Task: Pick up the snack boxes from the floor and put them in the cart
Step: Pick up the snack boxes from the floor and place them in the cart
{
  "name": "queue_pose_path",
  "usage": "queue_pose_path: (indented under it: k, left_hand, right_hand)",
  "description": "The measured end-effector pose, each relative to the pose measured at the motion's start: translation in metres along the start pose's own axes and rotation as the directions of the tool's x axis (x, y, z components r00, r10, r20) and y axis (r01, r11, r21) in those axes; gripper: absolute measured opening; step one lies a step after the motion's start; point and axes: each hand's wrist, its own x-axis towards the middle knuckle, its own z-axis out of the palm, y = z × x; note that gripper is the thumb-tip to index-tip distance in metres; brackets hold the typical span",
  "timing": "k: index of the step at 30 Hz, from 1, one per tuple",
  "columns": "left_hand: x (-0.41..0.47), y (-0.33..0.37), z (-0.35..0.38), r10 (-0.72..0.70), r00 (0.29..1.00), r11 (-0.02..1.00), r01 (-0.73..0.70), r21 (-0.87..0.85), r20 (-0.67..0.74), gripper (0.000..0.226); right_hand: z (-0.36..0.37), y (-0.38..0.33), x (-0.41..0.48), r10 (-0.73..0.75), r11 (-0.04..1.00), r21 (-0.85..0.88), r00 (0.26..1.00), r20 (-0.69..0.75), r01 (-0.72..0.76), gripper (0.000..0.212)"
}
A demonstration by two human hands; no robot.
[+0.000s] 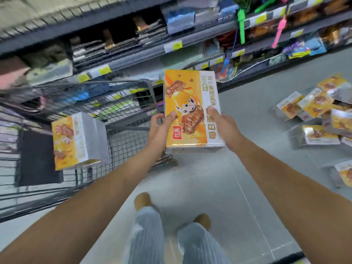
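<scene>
Bright orange-yellow face on the snack box (190, 109) up in the air. Brown bars are printed across it, with a white shape speckled in black spots at the middle. There's a small red logo square at its near left corner and a white band with gold lettering down its right side. Same orange and white on the box in the cart (76, 141), and the cart (122, 103) is dark grey wire mesh. At the right edge of the pale grey floor (209, 187), the scattered boxes (314, 109) show orange faces and silvery-grey sides. Trousers (146, 235) are pale blue with fine stripes, shoes (142, 201) tan. Yellow tags (104, 70) run along the dark shelves (133, 54). Up there hang a green hanging item (241, 25) and a pink hanging item (279, 31).
</scene>
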Motion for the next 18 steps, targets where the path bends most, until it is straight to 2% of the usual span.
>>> queue_pose_path:
  k: [2,5,8,14,16,18]
  left_hand:
    - [0.004,0.012,-0.039,0.035,0.999,0.995,-0.038,-0.092,-0.042,0.037]
    - [0.014,0.026,-0.093,0.058,0.995,0.989,-0.069,-0.133,-0.083,0.024]
    - [0.027,0.029,-0.153,0.040,0.992,0.994,-0.052,-0.099,-0.120,0.033]
    - [0.059,0.011,-0.294,-0.042,0.977,0.999,0.046,0.012,-0.207,0.068]
    - [0.064,-0.002,-0.331,-0.091,0.971,0.995,0.081,-0.053,-0.223,0.058]
    - [0.068,-0.017,-0.363,-0.144,0.960,0.985,0.114,-0.131,-0.242,0.044]
  right_hand:
    - [0.040,-0.023,0.002,-0.042,0.999,-0.032,0.999,0.024,0.042,0.024]
    - [0.097,-0.049,0.003,-0.068,0.996,-0.052,0.996,0.056,0.071,0.022]
    - [0.160,-0.060,0.005,-0.061,0.997,-0.048,0.993,0.102,0.066,0.022]
    - [0.303,-0.058,0.007,-0.018,0.984,-0.167,0.974,0.225,0.057,0.034]
    - [0.344,-0.051,0.010,0.014,0.977,-0.208,0.968,0.251,0.040,0.042]
    - [0.381,-0.045,0.009,0.056,0.960,-0.278,0.961,0.272,0.023,0.065]
